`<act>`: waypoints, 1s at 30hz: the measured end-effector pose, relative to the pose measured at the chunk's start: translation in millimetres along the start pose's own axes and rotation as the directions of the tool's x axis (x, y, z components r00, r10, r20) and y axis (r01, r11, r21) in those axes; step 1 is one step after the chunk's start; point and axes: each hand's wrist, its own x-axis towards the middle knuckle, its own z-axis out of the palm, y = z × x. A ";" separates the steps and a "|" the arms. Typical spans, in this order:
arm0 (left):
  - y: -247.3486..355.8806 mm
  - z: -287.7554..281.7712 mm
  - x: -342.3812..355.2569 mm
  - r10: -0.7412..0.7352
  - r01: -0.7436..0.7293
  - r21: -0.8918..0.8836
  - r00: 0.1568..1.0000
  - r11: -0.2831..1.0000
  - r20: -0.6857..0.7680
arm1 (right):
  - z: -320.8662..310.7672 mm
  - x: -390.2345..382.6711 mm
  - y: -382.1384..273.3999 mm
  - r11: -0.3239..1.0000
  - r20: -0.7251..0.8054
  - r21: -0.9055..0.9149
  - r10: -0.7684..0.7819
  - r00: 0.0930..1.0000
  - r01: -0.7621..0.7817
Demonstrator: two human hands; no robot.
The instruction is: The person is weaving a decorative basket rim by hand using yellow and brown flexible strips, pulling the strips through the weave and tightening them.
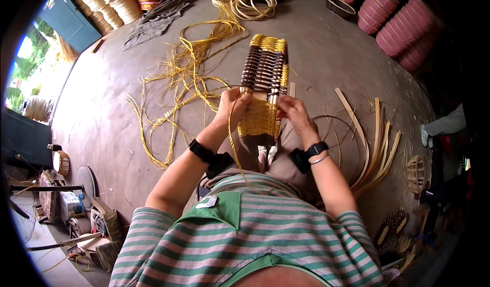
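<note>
Between bare left hand (234, 104) and bare right hand (298, 116), a gold-and-brown rectangular woven piece (261, 80); to its left, tangled golden cords (195, 72); right, flat tan strips (375, 172); beyond, coiled cream cane (255, 17).

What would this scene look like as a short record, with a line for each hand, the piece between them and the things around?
Left hand: grips the left edge of the woven piece, with a thin yellow cord hanging beside it
Right hand: at the right edge; the exact finger grip is unclear
Left hand position
Right hand position
Woven piece: gold and dark brown
Yellow cord
Left of the piece: tangled golden strands
Right: pale flat strips
Upper right: stacked pink baskets
</note>
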 end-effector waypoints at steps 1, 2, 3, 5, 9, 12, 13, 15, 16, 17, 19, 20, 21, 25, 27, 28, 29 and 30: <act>13.8 -3.9 -9.5 -0.073 0.074 -0.035 0.996 0.997 0.049 | 23.8 -2.7 -17.1 0.981 0.151 0.193 0.006 0.989 -0.036; 21.6 -8.2 -16.1 -0.098 0.103 -0.031 0.988 0.994 0.121 | 45.2 -5.4 -37.2 0.926 0.295 0.365 -0.017 0.955 -0.096; 26.8 -8.1 -22.0 -0.127 0.126 0.012 0.983 0.992 0.133 | 49.8 0.6 -25.7 0.911 0.288 0.376 0.061 0.956 -0.171; 46.0 -9.2 -36.4 -0.169 0.160 0.079 0.978 0.984 0.125 | 61.9 3.3 -16.4 0.961 0.230 0.252 0.056 0.972 -0.115; 38.5 -12.5 -47.1 -0.259 0.262 -0.083 0.965 0.961 0.051 | 73.6 -6.1 -16.0 0.944 0.135 0.330 -0.040 0.990 -0.007; 39.9 -16.3 -55.6 -0.358 0.361 -0.056 0.932 0.931 0.053 | 77.1 -7.7 -15.6 0.982 0.195 0.167 0.057 0.979 -0.091; 36.2 -15.0 -57.5 -0.319 0.319 0.022 0.948 0.948 0.004 | 72.4 0.6 0.8 0.981 0.244 0.170 0.049 0.969 -0.092; 30.7 -13.6 -57.3 -0.305 0.306 -0.076 0.952 0.949 0.032 | 68.5 2.6 21.0 0.966 0.294 0.216 0.076 0.953 -0.143; 32.9 -11.9 -57.2 -0.287 0.290 -0.125 0.957 0.949 0.044 | 70.0 2.1 14.4 0.995 0.282 0.094 0.000 0.960 -0.028; 38.6 -10.0 -57.9 -0.328 0.327 -0.180 0.944 0.928 0.027 | 71.1 -1.3 5.7 0.979 0.317 0.172 0.046 0.947 -0.105; 37.4 -11.6 -56.4 -0.292 0.292 -0.161 0.956 0.943 0.025 | 76.9 -1.1 -3.9 0.978 0.367 0.184 0.022 0.930 -0.096; 31.8 -15.6 -57.9 -0.279 0.279 -0.109 0.960 0.954 0.015 | 76.2 -2.3 -0.1 0.992 0.379 0.126 -0.043 0.924 -0.006; 37.7 -15.6 -57.8 -0.271 0.274 -0.108 0.962 0.956 0.044 | 71.0 -3.3 10.4 0.992 0.362 0.119 0.001 0.932 -0.047; 46.3 -5.8 -51.1 -0.227 0.226 0.020 0.973 0.974 0.031 | 73.3 -21.8 4.8 0.887 0.356 0.370 0.139 0.924 -0.276; 11.5 -1.3 -45.3 -0.090 0.089 0.010 0.994 0.996 0.056 | 69.4 -18.7 9.2 0.782 0.434 0.483 0.177 0.883 -0.394; 11.5 -1.3 -45.6 -0.003 0.006 -0.034 0.995 0.999 0.095 | 65.8 -16.2 15.0 0.802 0.467 0.451 0.162 0.869 -0.392; 12.8 -4.6 -47.9 -0.126 0.138 -0.109 0.986 0.984 0.112 | 64.4 -12.2 20.4 0.833 0.489 0.392 0.171 0.855 -0.391; 27.4 -3.5 -51.1 -0.150 0.165 -0.119 0.981 0.979 0.125 | 64.4 -9.3 22.7 0.861 0.484 0.338 0.188 0.855 -0.381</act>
